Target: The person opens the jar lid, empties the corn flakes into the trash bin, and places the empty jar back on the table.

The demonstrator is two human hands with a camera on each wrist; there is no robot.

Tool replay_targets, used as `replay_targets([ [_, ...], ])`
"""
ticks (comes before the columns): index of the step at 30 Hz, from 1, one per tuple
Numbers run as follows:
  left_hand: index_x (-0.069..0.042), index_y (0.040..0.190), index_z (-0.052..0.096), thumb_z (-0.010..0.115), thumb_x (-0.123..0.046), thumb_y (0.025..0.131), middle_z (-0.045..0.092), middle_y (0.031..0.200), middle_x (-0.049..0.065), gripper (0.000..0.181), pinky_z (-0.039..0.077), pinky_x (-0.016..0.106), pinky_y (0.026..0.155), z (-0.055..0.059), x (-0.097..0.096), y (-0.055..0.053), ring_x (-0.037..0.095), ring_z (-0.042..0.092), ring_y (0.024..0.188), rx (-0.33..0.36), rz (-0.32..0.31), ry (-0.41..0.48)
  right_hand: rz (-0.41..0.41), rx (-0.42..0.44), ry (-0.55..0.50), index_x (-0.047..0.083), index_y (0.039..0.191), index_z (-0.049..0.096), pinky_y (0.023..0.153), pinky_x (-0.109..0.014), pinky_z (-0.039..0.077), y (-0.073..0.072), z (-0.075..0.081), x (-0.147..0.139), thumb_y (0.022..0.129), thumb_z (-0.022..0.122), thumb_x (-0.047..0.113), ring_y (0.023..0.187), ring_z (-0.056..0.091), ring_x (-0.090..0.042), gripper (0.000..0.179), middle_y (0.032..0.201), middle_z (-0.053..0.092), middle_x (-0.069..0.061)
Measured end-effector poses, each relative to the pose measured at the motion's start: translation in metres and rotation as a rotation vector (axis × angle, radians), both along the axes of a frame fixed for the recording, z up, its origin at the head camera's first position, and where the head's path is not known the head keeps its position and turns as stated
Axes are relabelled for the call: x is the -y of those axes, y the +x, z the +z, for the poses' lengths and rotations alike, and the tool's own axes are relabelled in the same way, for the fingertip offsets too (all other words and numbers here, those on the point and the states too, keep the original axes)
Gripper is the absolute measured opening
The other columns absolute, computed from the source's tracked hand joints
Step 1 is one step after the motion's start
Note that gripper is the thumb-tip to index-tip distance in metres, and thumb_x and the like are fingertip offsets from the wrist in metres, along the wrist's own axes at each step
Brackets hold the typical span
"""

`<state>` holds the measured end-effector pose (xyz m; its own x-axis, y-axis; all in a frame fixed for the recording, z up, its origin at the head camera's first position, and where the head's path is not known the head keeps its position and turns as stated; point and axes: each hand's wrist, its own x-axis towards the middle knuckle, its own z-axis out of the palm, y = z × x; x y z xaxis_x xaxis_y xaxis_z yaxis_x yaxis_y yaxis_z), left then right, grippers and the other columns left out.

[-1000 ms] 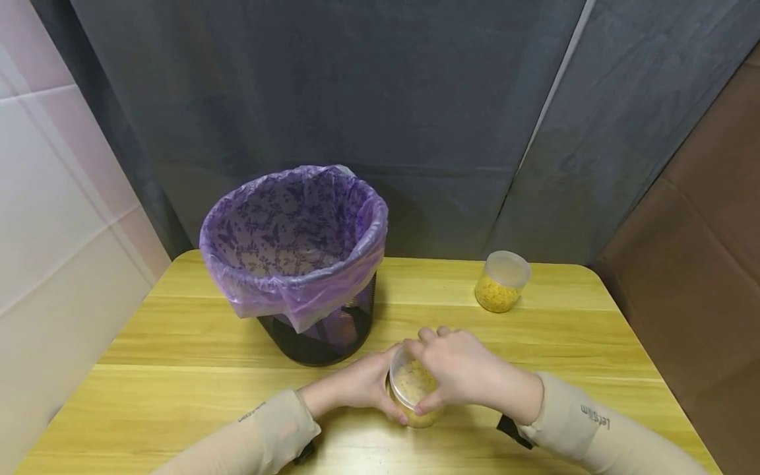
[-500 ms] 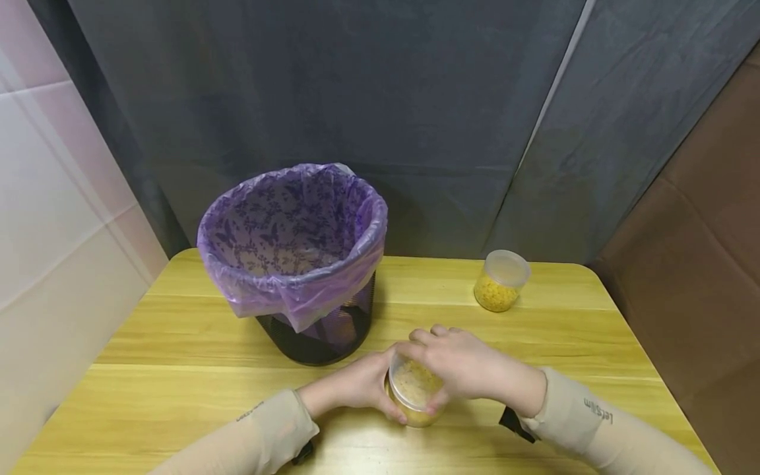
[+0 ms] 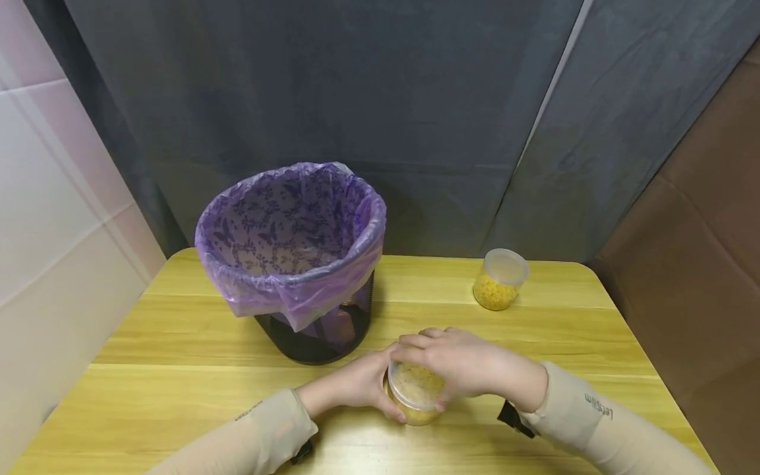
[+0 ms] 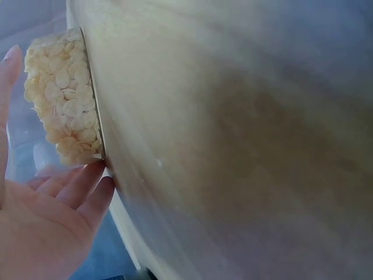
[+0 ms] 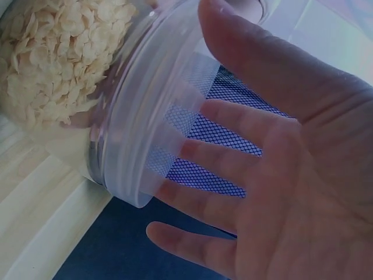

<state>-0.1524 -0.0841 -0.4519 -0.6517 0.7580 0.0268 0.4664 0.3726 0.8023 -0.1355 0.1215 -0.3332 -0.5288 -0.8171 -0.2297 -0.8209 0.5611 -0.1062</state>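
A clear plastic jar [image 3: 420,415] of pale yellow flakes stands on the table in front of me, with a translucent lid [image 3: 415,386] over its mouth. My left hand [image 3: 363,382] grips the jar's left side, thumb at the front. Above the jar, my right hand [image 3: 460,361] holds the lid by its rim, with the thumb at the near right and the fingers at the far left. Flakes [image 4: 64,96] show through the jar wall in the left wrist view. The right wrist view shows fingers [image 5: 215,151] spread across the lid's edge.
A black mesh bin [image 3: 320,336] with a purple bag [image 3: 297,290] folded over its rim stands behind my left hand. Toward the table's back right is a second lidded jar [image 3: 499,284], partly filled with yellow flakes. A grey curtain [image 3: 326,99] hangs behind the wooden table [image 3: 178,389].
My right hand has turned counterclockwise around the lid: its thumb moved right along the near rim, its fingers left along the far side. My left hand and the jar stayed in place.
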Motion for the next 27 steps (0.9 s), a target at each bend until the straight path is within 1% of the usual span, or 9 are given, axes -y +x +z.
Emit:
replay_targets([
  [4, -0.018, 0.150, 0.022, 0.090, -0.037, 0.059, 0.041, 0.145, 0.009, 0.114, 0.035, 0.034, 0.104, 0.0009, -0.0003, 0.0005, 0.018, 0.045, 0.125, -0.005, 0.009, -0.020, 0.006, 0.013, 0.022, 0.022, 0.144, 0.042, 0.099, -0.050, 0.040, 0.0013, 0.0011, -0.0011, 0.064, 0.087, 0.023, 0.132, 0.038, -0.032, 0.092, 0.150, 0.036, -0.006],
  [7, -0.015, 0.150, 0.021, 0.090, -0.038, 0.059, 0.041, 0.146, 0.010, 0.117, 0.035, 0.035, 0.105, 0.0016, -0.0005, 0.0010, 0.019, 0.044, 0.126, -0.001, 0.018, -0.033, 0.005, 0.027, 0.023, 0.023, 0.145, 0.041, 0.103, -0.052, 0.035, 0.0016, 0.0012, -0.0022, 0.065, 0.087, 0.025, 0.135, 0.033, -0.034, 0.092, 0.152, 0.032, -0.008],
  [9, -0.014, 0.149, 0.024, 0.089, -0.039, 0.059, 0.043, 0.144, 0.009, 0.114, 0.036, 0.035, 0.104, 0.0015, -0.0002, 0.0011, 0.018, 0.045, 0.125, 0.003, 0.024, -0.035, -0.006, 0.041, 0.009, 0.024, 0.144, 0.042, 0.104, -0.052, 0.033, 0.0018, 0.0014, -0.0029, 0.065, 0.087, 0.029, 0.136, 0.032, -0.033, 0.091, 0.153, 0.031, -0.009],
  [11, -0.013, 0.147, 0.028, 0.089, -0.038, 0.058, 0.046, 0.141, 0.007, 0.111, 0.037, 0.033, 0.103, 0.0012, -0.0001, 0.0010, 0.017, 0.047, 0.124, 0.010, 0.020, -0.024, -0.017, 0.045, -0.021, 0.023, 0.143, 0.044, 0.104, -0.052, 0.034, 0.0020, 0.0012, -0.0034, 0.066, 0.085, 0.036, 0.135, 0.033, -0.032, 0.087, 0.152, 0.032, -0.010],
  [14, -0.012, 0.145, 0.030, 0.090, -0.035, 0.059, 0.046, 0.141, 0.005, 0.108, 0.036, 0.032, 0.103, 0.0005, 0.0004, 0.0007, 0.016, 0.047, 0.124, 0.027, 0.004, 0.005, -0.028, 0.023, -0.071, 0.022, 0.140, 0.046, 0.098, -0.050, 0.040, 0.0029, 0.0011, -0.0036, 0.068, 0.082, 0.045, 0.129, 0.040, -0.029, 0.085, 0.147, 0.039, -0.010],
  [16, -0.013, 0.145, 0.031, 0.090, -0.033, 0.059, 0.047, 0.140, 0.004, 0.106, 0.036, 0.031, 0.103, 0.0001, 0.0005, 0.0006, 0.016, 0.047, 0.123, 0.034, -0.003, 0.019, -0.030, -0.008, -0.098, 0.022, 0.139, 0.047, 0.091, -0.047, 0.045, 0.0038, 0.0007, -0.0035, 0.067, 0.081, 0.050, 0.120, 0.046, -0.026, 0.084, 0.140, 0.044, -0.009],
  [18, -0.014, 0.144, 0.032, 0.090, -0.033, 0.059, 0.048, 0.138, 0.003, 0.104, 0.037, 0.030, 0.102, -0.0004, 0.0006, 0.0006, 0.016, 0.047, 0.122, 0.033, -0.003, 0.024, -0.038, -0.039, -0.107, 0.022, 0.138, 0.047, 0.083, -0.043, 0.048, 0.0051, 0.0008, -0.0029, 0.066, 0.080, 0.054, 0.111, 0.049, -0.024, 0.086, 0.133, 0.048, -0.007],
  [21, -0.018, 0.142, 0.032, 0.090, -0.034, 0.059, 0.051, 0.135, 0.003, 0.103, 0.038, 0.029, 0.101, -0.0011, 0.0004, 0.0006, 0.014, 0.049, 0.120, 0.018, 0.004, 0.018, -0.064, -0.071, -0.102, 0.020, 0.137, 0.048, 0.075, -0.039, 0.050, 0.0070, 0.0011, -0.0018, 0.063, 0.079, 0.060, 0.099, 0.052, -0.022, 0.090, 0.123, 0.051, -0.004],
  [27, -0.024, 0.143, 0.028, 0.090, -0.036, 0.059, 0.052, 0.133, 0.002, 0.105, 0.040, 0.029, 0.100, -0.0008, 0.0004, 0.0009, 0.013, 0.050, 0.118, 0.018, 0.014, 0.007, -0.130, -0.097, -0.068, 0.015, 0.137, 0.049, 0.065, -0.036, 0.052, 0.0086, 0.0019, 0.0029, 0.060, 0.076, 0.067, 0.088, 0.055, -0.022, 0.097, 0.111, 0.055, -0.005],
])
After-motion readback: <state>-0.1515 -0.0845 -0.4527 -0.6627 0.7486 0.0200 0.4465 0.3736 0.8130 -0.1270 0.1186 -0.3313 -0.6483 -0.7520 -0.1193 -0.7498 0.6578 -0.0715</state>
